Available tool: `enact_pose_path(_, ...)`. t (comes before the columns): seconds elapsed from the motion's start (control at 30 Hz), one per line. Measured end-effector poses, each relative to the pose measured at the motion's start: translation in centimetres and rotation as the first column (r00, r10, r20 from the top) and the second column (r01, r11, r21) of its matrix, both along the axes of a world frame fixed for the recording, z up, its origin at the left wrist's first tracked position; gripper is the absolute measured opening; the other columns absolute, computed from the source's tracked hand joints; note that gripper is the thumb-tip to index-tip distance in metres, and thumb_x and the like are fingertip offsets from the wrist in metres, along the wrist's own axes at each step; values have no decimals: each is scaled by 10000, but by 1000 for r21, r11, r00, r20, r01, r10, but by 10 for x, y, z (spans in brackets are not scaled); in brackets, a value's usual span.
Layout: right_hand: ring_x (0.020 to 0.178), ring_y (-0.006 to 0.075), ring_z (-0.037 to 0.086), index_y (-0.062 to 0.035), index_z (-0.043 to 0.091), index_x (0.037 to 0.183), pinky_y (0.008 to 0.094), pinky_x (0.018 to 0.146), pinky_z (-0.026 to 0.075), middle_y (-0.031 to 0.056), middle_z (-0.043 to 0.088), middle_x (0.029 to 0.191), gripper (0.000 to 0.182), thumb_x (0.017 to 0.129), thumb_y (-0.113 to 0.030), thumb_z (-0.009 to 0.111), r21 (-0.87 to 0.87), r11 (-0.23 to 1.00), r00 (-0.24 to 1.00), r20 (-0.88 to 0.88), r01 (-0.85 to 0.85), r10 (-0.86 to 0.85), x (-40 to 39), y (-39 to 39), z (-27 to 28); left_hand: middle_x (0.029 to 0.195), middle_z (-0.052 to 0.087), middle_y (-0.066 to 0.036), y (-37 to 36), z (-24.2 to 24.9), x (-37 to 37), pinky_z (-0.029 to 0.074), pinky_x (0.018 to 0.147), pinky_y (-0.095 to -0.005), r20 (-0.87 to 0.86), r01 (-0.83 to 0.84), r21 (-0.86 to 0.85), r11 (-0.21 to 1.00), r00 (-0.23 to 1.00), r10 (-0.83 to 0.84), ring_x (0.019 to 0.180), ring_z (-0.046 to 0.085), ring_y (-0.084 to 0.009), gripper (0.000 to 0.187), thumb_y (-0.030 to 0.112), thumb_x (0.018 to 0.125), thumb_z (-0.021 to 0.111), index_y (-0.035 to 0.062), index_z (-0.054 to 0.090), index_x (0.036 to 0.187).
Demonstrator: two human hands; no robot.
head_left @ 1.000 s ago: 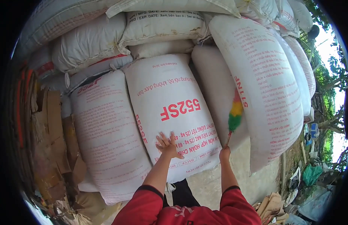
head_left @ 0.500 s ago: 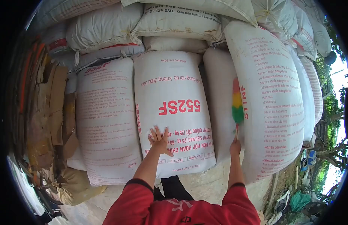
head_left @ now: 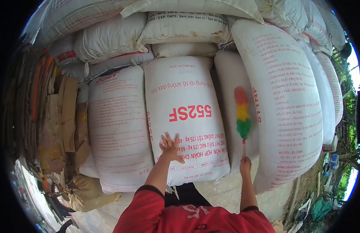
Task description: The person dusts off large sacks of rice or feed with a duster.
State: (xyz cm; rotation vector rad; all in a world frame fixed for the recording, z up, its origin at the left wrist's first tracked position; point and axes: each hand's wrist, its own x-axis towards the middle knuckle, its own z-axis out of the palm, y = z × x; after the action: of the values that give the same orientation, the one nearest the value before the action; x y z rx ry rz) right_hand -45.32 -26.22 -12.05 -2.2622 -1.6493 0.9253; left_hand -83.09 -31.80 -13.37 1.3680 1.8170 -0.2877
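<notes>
My left hand (head_left: 171, 148) lies spread on the lower part of a large white sack (head_left: 191, 95) printed with a red "552SF". Its fingers are apart and hold nothing. My right hand (head_left: 245, 165) is closed round the thin handle of a feather duster (head_left: 242, 110), coloured red, yellow and green. The duster points away from me, its head in front of a plain white sack (head_left: 231, 70). Just right of it bulges a tall white sack (head_left: 286, 112) covered in red lettering.
More filled sacks (head_left: 184, 28) are piled along the back. Another printed sack (head_left: 118, 128) stands to the left, beside stacked flattened cardboard (head_left: 67, 112). A tan sack (head_left: 89, 194) rests on the concrete floor (head_left: 215, 198). Green plastic (head_left: 321, 209) and litter lie at the right.
The whole view has shifted slightly right. The duster's head has swung left, away from the tall right sack. My left hand stays spread on the middle sack.
</notes>
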Motion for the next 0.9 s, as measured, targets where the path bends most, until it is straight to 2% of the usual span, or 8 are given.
enact_pose_path(0.2, 829, 426, 514, 53, 532, 861, 472, 715, 396, 257, 560, 829, 449, 906, -325, 294, 184, 977, 990, 111, -104, 84, -47, 123, -33, 1275, -303, -309, 1, -1, 1, 57, 929, -643, 10, -20, -29, 999, 1000, 20, 1184, -267, -481, 1429, 507, 349, 803, 186, -191, 1324)
enact_pose_path(0.3, 858, 419, 517, 54, 528, 901, 471, 749, 406, 265, 557, 859, 451, 905, -326, 286, 103, 991, 992, 97, -86, 76, -105, 177, -33, 1280, -292, -312, 0, -3, 0, 63, 927, -646, -13, 3, 2, 1000, 1000, -3, 1190, -253, -484, 1429, 523, 337, 798, 175, -166, 1333)
enact_pose_path(0.43, 885, 372, 542, 32, 537, 970, 426, 769, 439, 235, 560, 947, 345, 877, -234, 338, -122, 887, 861, 217, -445, 461, -148, 210, -65, 1288, -279, -311, -1, -5, -1, 60, 925, -648, -9, 4, 15, 1000, 1000, -4, 1186, -258, -485, 1420, 538, 339, 790, 174, -153, 1337)
enact_pose_path(0.53, 903, 350, 555, -56, 501, 1130, 409, 779, 454, 212, 543, 1038, 336, 838, -171, 382, -342, 799, 751, 294, -495, 591, -96, 162, -97, 1288, -277, -314, -3, -8, -1, 60, 921, -654, -10, -1, 42, 999, 1000, 1, 1186, -256, -488, 1426, 548, 332, 788, 181, -154, 1337)
enact_pose_path(0.6, 850, 366, 561, -217, 130, 1359, 412, 719, 468, 287, 478, 1100, 594, 819, -110, 351, -486, 693, 662, 271, -532, 699, -35, 88, -82, 1285, -280, -315, -2, -5, 0, 60, 917, -659, 6, 24, 42, 999, 1000, -24, 1183, -259, -489, 1432, 550, 325, 789, 185, -158, 1336)
enact_pose_path(0.67, 801, 364, 578, -196, 116, 1358, 418, 711, 473, 270, 553, 962, 569, 836, -176, 340, -523, 625, 673, 125, -580, 729, 10, 19, -80, 1276, -283, -327, 2, -3, -2, 22, 925, -646, 29, -1, -2, 1000, 1000, 1, 1169, -290, -483, 1457, 527, 315, 804, 145, -170, 1330)
enact_pose_path(0.73, 950, 361, 535, -176, 338, 1287, 423, 806, 437, 220, 542, 1044, 461, 828, -208, 372, -624, 702, 776, 231, -344, 587, 17, -28, -79, 1273, -289, -327, 4, -2, -2, 21, 925, -645, 41, -9, 5, 1000, 999, 9, 1170, -289, -482, 1459, 520, 317, 807, 144, -175, 1328)
enact_pose_path(0.9, 883, 326, 571, -31, 545, 1041, 408, 763, 463, 188, 587, 931, 305, 807, -142, 383, -597, 745, 797, 274, -297, 538, 20, -39, -70, 1266, -307, -322, 4, -4, 0, 26, 926, -644, 16, 3, 6, 1000, 1000, -3, 1174, -289, -476, 1461, 498, 320, 816, 142, -182, 1326)
